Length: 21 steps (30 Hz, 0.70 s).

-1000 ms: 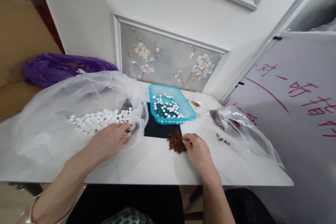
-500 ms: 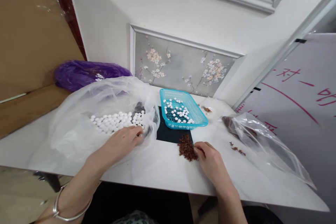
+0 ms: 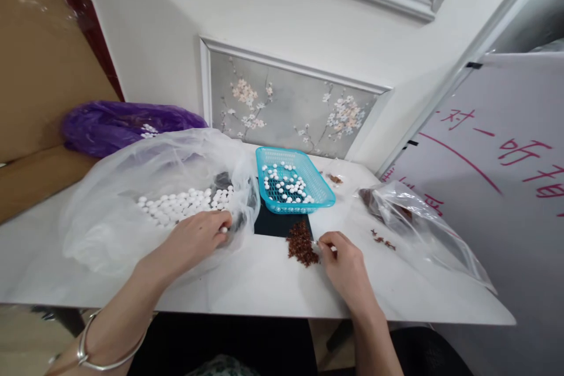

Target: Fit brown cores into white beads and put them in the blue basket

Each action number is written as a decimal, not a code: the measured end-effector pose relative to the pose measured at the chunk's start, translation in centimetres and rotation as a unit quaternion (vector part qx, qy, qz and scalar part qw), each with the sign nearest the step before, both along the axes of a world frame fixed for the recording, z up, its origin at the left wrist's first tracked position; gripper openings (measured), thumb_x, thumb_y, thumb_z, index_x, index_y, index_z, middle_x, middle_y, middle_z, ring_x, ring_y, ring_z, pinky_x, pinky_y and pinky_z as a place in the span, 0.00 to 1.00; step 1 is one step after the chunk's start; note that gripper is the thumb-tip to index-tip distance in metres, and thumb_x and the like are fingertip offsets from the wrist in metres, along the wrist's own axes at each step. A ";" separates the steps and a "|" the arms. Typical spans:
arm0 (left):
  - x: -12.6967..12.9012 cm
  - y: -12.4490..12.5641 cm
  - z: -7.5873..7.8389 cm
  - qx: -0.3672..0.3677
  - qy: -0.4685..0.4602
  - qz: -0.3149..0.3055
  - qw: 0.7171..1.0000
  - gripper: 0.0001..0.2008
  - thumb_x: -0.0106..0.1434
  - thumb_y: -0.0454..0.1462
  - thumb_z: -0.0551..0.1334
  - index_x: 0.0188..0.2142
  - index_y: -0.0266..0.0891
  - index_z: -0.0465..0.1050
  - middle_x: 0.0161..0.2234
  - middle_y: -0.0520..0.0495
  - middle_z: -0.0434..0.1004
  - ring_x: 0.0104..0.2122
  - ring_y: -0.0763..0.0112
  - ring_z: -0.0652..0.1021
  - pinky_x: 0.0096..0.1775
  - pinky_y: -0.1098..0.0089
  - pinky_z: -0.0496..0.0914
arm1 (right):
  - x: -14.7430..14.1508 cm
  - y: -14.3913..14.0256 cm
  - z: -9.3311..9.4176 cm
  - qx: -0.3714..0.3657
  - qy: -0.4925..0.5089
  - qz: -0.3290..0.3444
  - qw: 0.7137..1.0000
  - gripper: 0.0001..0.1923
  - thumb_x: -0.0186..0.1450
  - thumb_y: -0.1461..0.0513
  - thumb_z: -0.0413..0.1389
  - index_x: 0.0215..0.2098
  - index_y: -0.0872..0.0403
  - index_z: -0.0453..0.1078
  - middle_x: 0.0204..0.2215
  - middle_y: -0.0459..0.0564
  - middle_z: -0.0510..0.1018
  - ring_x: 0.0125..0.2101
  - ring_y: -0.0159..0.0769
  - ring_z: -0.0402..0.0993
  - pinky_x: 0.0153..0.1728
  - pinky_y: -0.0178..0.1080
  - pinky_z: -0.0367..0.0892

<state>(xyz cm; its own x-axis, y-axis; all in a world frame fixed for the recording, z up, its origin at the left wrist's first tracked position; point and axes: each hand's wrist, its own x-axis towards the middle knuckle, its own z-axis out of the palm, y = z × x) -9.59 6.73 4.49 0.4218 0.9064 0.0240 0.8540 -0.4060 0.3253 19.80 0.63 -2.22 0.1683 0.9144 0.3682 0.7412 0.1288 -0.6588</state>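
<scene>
Between the fingertips of my left hand [image 3: 199, 238] is a small white ball [image 3: 224, 230]. That hand is at the mouth of a translucent white plastic bag [image 3: 106, 188], where many similar white balls [image 3: 176, 205] lie. My right hand [image 3: 343, 261] is closed in a pinch at the right edge of a heap of small reddish-brown pieces [image 3: 302, 244]. A tiny pale bit shows at its fingertips, too small to name. Behind the heap, a blue plastic basket [image 3: 326, 191] holds scattered white balls.
A black mat [image 3: 273, 223] lies partly under the basket on the white table [image 3: 264, 282]. To the right are a clear bag [image 3: 418, 217] with brown contents and a few loose brown pieces [image 3: 382, 239]. A purple bag [image 3: 110, 126] sits behind left; a framed floral picture [image 3: 291, 100] leans on the wall.
The camera view has shifted, so everything appears farther left. A white ball now shows at my left fingertips. My right hand has drawn slightly away from the brown heap, still pinching.
</scene>
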 end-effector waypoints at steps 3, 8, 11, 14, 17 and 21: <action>0.0 0.0 0.3 0.017 -0.031 0.008 0.999 0.07 0.58 0.34 0.51 0.29 0.43 0.67 0.30 0.51 0.74 0.32 0.64 0.73 0.32 0.69 0.60 | -0.1 -0.2 -0.1 0.016 0.058 -0.009 0.998 0.07 0.63 0.62 0.48 0.30 0.54 0.66 0.36 0.54 0.75 0.36 0.41 0.72 0.37 0.41 0.66; 0.8 -1.4 1.0 0.052 -0.260 0.080 0.961 0.07 0.60 0.41 0.58 0.35 0.43 0.72 0.32 0.49 0.76 0.32 0.66 0.73 0.36 0.68 0.64 | -1.7 -1.0 0.9 0.012 0.155 0.022 0.988 0.09 0.66 0.59 0.48 0.32 0.54 0.65 0.33 0.52 0.75 0.27 0.34 0.71 0.31 0.37 0.69; 2.9 -3.9 0.7 -0.102 -0.484 0.076 0.866 0.09 0.56 0.42 0.64 0.36 0.41 0.75 0.30 0.49 0.77 0.31 0.69 0.74 0.34 0.71 0.66 | -3.8 -2.0 2.3 0.017 0.233 0.082 0.969 0.09 0.67 0.59 0.49 0.30 0.54 0.64 0.25 0.46 0.70 0.26 0.32 0.68 0.30 0.35 0.66; 5.3 -6.1 -0.6 -0.332 -0.622 0.045 0.707 0.08 0.55 0.40 0.67 0.35 0.40 0.76 0.27 0.50 0.75 0.29 0.75 0.73 0.34 0.76 0.67 | -6.1 -3.3 3.6 0.024 0.304 0.147 0.941 0.11 0.67 0.60 0.51 0.27 0.53 0.63 0.24 0.44 0.66 0.26 0.31 0.65 0.29 0.34 0.63; 6.9 -7.1 -2.1 -0.437 -0.689 0.053 0.576 0.06 0.55 0.37 0.68 0.33 0.39 0.75 0.27 0.53 0.72 0.27 0.81 0.72 0.34 0.80 0.67 | -7.9 -4.2 4.2 0.031 0.310 0.184 0.932 0.10 0.68 0.61 0.51 0.28 0.53 0.63 0.27 0.45 0.66 0.28 0.31 0.65 0.29 0.33 0.62; 7.6 -6.7 -3.5 -0.442 -0.725 0.039 0.527 0.07 0.59 0.37 0.65 0.28 0.36 0.72 0.23 0.53 0.69 0.24 0.83 0.69 0.32 0.80 0.67 | -8.9 -4.5 4.3 0.035 0.306 0.192 0.932 0.09 0.68 0.63 0.50 0.29 0.53 0.64 0.29 0.46 0.66 0.30 0.32 0.66 0.31 0.34 0.63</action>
<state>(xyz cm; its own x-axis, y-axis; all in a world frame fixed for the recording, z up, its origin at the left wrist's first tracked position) -2.01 0.05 0.99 0.5015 0.8471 -0.1760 -0.5489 0.4688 0.6920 10.93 -3.84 2.07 0.0318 0.9277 0.3720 0.1193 0.3660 -0.9229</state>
